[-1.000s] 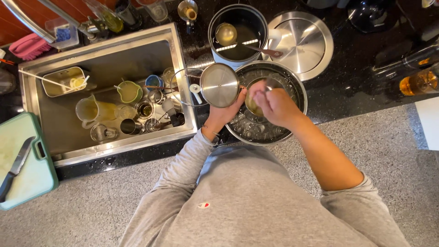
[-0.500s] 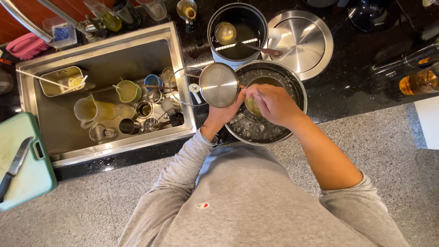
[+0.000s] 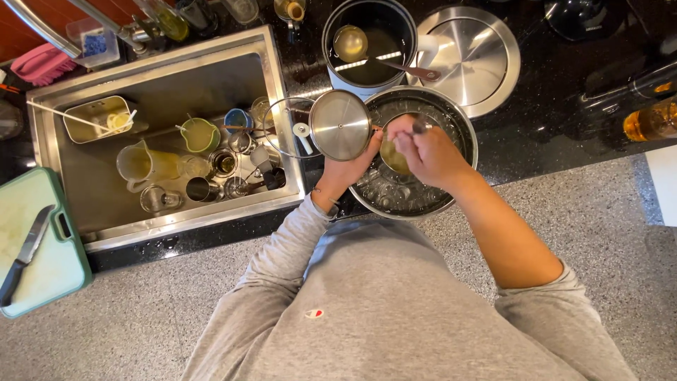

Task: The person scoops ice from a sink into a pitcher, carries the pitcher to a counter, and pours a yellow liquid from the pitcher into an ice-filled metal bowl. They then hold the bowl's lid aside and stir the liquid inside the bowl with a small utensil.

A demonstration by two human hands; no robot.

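head view: small lid beside left fingers

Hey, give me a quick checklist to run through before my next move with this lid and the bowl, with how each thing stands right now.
1. Lid gripped: ok, the left hand holds it at its edge, over the counter beside the sink.
2. Right hand over the bowl: ok, it holds a thin utensil above the small yellowish cup inside.
3. Cup upright in the bowl: cannot tell, the hands hide most of it.
4. Pot behind the bowl: ok, open, with a ladle resting in it.
5. Room in the sink: not ok, crowded with jugs and cups.
6. Knife out of reach: ok, on the green board far left.
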